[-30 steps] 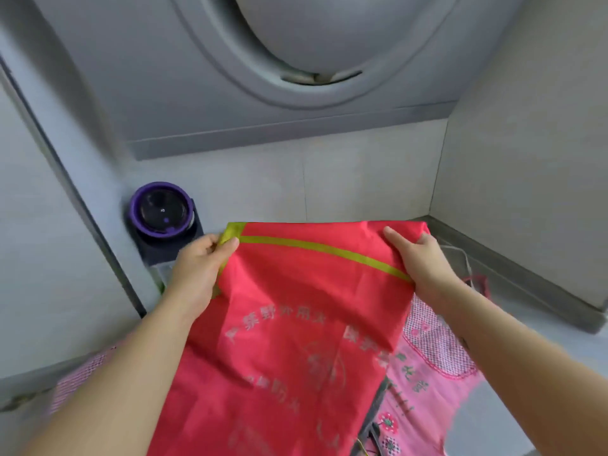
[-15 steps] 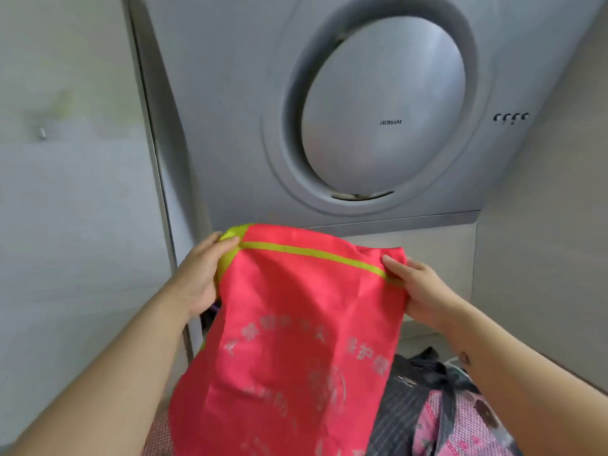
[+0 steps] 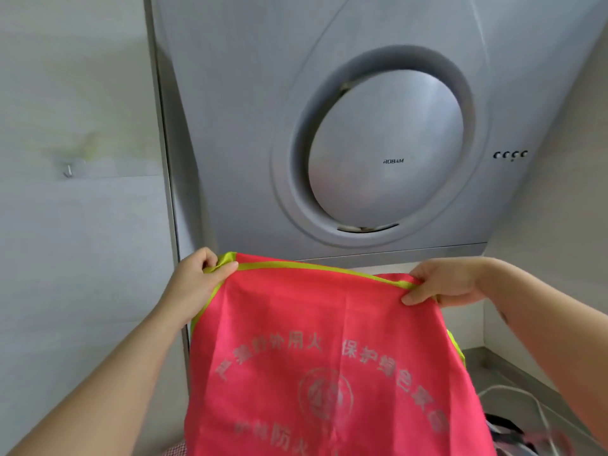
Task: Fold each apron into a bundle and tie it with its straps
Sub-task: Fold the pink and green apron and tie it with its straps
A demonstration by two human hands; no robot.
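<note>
A red apron (image 3: 316, 350) with yellow-green trim and silver printed characters hangs in front of me, held up by its top edge. My left hand (image 3: 194, 281) pinches the top left corner, thumb over the trim. The top right corner is pinched by my right hand (image 3: 441, 284). The apron's lower part runs out of the frame at the bottom. Its straps are not visible.
A grey range hood (image 3: 378, 153) with a round panel fills the wall ahead. Pale tiled walls (image 3: 82, 225) stand left and right. At the lower right lie a white cord (image 3: 539, 409) and dark and pink fabric (image 3: 513, 432) on a grey counter (image 3: 513, 373).
Both hands have lifted the red apron higher and spread its top edge wider. My view has tilted up, so the hood now fills the frame and the other aprons drop almost out of sight.
</note>
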